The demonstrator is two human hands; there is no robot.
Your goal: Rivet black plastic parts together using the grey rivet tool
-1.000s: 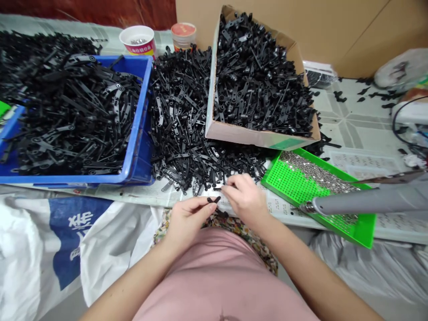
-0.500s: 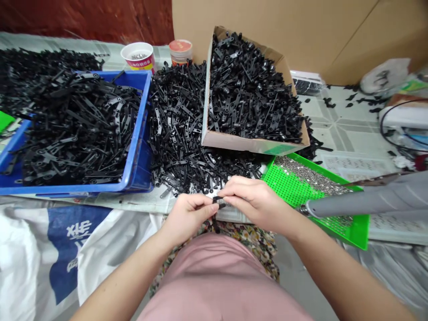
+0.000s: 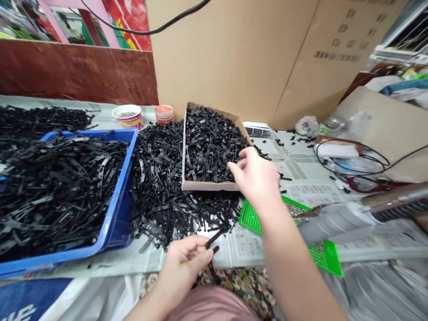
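Observation:
My left hand (image 3: 183, 263) is closed near the table's front edge, pinching black plastic strips (image 3: 216, 238) between thumb and fingers. Two strip ends stick out to the right, and another dark piece hangs below the fingertips. Over the right front part of a cardboard box (image 3: 212, 186), my right hand (image 3: 256, 176) reaches out with thumb and fingers curved and apart. Nothing shows between them. Small black plastic parts (image 3: 214, 147) fill that box. Longer black strips (image 3: 160, 178) lie heaped on the table between the box and a blue bin (image 3: 117, 196).
More black strips fill the blue bin. Partly behind my right forearm lies a green perforated tray (image 3: 249, 216) with small metal pieces. A grey tool-like cylinder (image 3: 337, 218) juts over it. A paper tub (image 3: 128, 117) and a red-lidded jar (image 3: 163, 113) stand behind; cables (image 3: 361, 156) lie right.
My right hand has left the left hand and moved up and forward to the cardboard box. The left hand keeps hold of the strips. The camera view has tilted upward.

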